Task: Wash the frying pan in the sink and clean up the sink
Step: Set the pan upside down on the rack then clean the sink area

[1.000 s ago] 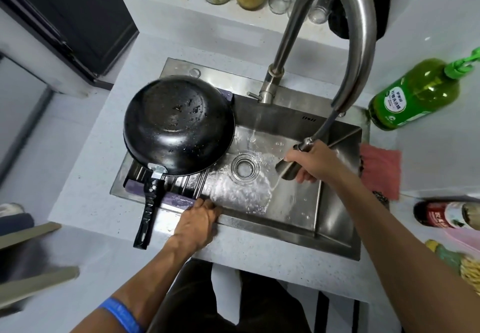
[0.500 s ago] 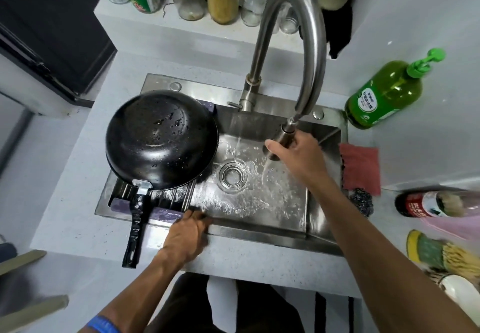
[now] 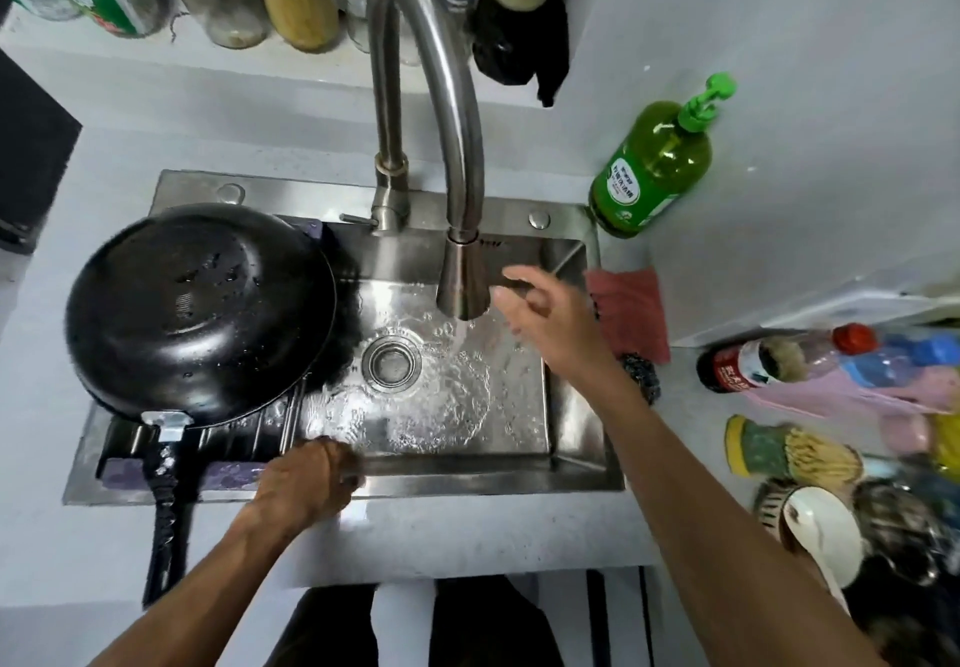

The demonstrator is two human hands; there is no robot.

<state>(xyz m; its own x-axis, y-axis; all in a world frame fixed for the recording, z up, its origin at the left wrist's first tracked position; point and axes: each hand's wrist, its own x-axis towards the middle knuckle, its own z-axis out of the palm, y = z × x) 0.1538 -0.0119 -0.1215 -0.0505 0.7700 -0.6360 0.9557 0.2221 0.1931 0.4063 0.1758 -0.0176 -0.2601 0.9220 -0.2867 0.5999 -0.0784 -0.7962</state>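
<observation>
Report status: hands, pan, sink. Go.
Left hand grips the sink's front rim; right hand open beside the spray head, not holding it. Frying pan upside down on the rack. Water running.

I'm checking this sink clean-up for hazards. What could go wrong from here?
1. The black frying pan lies upside down on the drain rack at the steel sink's left end, its handle jutting past the front rim; a knock could tip it off.
2. Water is running from the curved steel faucet with the right hand off it; spray may splash onto the counter.
3. The left hand grips the wet front rim and might slip.
</observation>
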